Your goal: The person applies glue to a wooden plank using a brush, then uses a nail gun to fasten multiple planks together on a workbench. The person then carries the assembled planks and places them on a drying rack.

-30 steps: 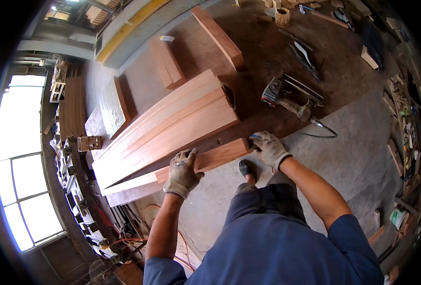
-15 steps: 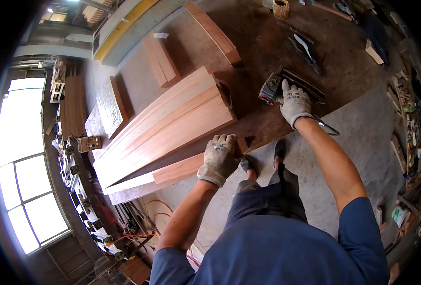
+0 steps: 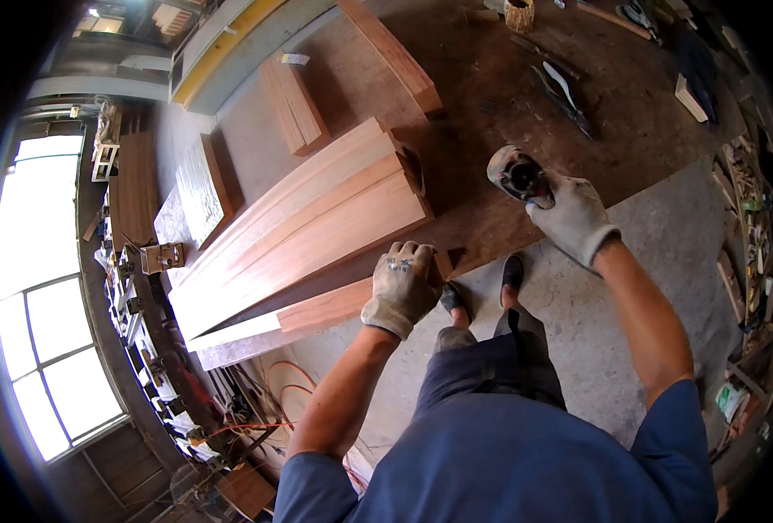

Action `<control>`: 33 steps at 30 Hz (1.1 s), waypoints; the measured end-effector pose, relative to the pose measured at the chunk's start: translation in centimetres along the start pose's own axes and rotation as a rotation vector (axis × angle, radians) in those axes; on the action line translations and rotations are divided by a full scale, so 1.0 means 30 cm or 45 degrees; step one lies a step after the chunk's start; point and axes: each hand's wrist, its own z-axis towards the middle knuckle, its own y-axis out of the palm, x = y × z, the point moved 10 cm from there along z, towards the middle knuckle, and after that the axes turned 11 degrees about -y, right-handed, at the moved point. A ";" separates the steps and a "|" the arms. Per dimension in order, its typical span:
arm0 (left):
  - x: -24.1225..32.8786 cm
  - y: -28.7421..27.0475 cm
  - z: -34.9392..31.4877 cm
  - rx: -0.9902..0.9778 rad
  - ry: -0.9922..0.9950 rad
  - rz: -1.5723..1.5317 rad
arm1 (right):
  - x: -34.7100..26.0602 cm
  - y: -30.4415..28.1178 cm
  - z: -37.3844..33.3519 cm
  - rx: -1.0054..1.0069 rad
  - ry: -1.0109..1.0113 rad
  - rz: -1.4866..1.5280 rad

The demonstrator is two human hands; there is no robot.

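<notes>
In my gloved right hand (image 3: 576,218), fingers wrapped round its grip, is a dark nail gun (image 3: 520,173), held up over the near edge of the brown workbench (image 3: 481,228). Its rounded end faces me; the rest is hidden. My left hand (image 3: 406,281), in a pale work glove, has its fingers curled over the end part of a narrow wooden strip (image 3: 325,307) along the bench's near edge. Beyond that hand, several reddish-brown boards (image 3: 317,218) lie side by side, fanning out toward the left.
Farther back lie a grooved wood block (image 3: 294,109) and a long beam (image 3: 391,57). Pliers (image 3: 565,98), a wood offcut (image 3: 691,98) and a round yellowish container (image 3: 519,15) sit at the right. Orange hoses (image 3: 292,376) hang below the bench; scrap wood lines the right side.
My right hand has lifted the nail gun off the bench and turned it, moving right and nearer to me. My left hand stays in almost the same spot.
</notes>
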 end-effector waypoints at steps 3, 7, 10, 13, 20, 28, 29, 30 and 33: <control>-0.004 0.007 -0.002 0.014 0.009 0.002 | -0.020 -0.001 -0.054 -0.087 -0.154 0.275; -0.017 0.026 0.001 -0.072 -0.026 0.005 | -0.075 0.023 -0.117 -0.073 -0.316 0.494; -0.012 0.002 -0.002 -0.108 -0.055 0.014 | -0.112 0.061 -0.132 -0.187 -0.311 0.468; 0.000 -0.043 -0.004 -0.061 -0.065 0.001 | -0.120 0.127 -0.141 -0.318 -0.357 0.395; -0.020 -0.003 0.010 -0.103 -0.028 -0.016 | -0.137 0.197 -0.137 -0.544 -0.392 0.120; -0.014 -0.008 0.014 -0.051 0.001 -0.031 | -0.166 0.208 -0.119 -0.588 -0.518 -0.046; -0.015 -0.007 0.015 -0.060 -0.005 -0.030 | -0.170 0.209 -0.117 -0.579 -0.529 -0.057; -0.016 -0.004 0.016 -0.069 -0.010 -0.029 | -0.174 0.209 -0.114 -0.569 -0.540 -0.069; -0.021 -0.001 0.016 -0.049 0.000 -0.055 | -0.194 0.205 -0.108 -0.586 -0.547 -0.009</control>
